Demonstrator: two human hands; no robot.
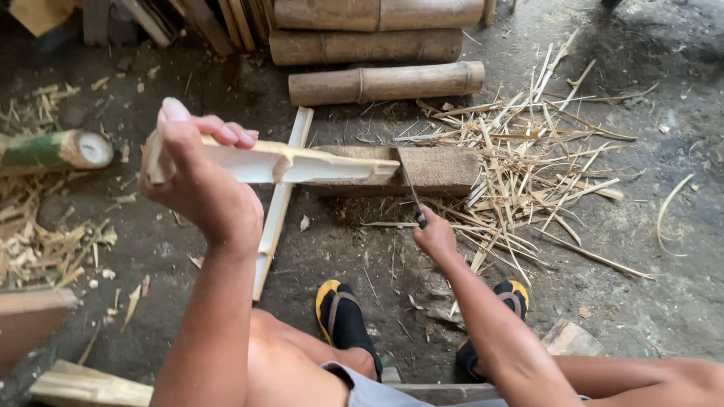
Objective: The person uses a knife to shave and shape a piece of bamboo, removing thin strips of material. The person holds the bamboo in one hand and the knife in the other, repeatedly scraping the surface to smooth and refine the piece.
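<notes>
My left hand grips the near end of a pale split bamboo strip, held level with its far tip resting on a brown wooden block. My right hand is closed around the dark handle of a knife, whose thin blade points up toward the tip of the strip at the block. A second split bamboo piece lies on the ground beneath the held one.
A heap of thin bamboo slivers lies right of the block. Whole bamboo sections are stacked at the back, a green bamboo stub at left. My sandalled feet rest on the dark dirt floor.
</notes>
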